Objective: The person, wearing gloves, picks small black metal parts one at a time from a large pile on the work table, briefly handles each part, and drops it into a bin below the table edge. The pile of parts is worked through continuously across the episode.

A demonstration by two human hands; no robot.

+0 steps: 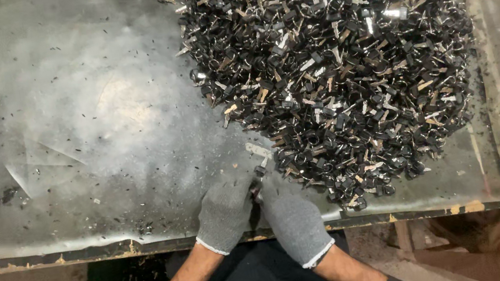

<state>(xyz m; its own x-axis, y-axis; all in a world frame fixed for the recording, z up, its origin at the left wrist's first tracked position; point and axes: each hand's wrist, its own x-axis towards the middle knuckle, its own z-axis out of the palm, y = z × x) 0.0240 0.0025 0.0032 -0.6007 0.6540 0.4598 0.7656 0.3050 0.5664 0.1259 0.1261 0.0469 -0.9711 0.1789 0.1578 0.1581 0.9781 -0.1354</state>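
**Gloved hands at the edge of a heap of metal parts**

A scuffed grey metal table (84, 118) fills the frame, bare at left. At lower centre, the left hand (224, 212) and right hand (294, 222), both in grey gloves, close together around a small black and silver part (259, 170). A heap of similar parts (337, 63) fills the upper right.

Your view is dim overall, lit from above. Up and to the left of your left hand (224, 212) the table top (65, 121) shows a pale, hazy glare patch. The pile of small metal parts (337, 63) above your right hand (294, 222) glints in spots. Below your hands everything falls into shadow. The focus is fairly sharp, softer toward the corners.
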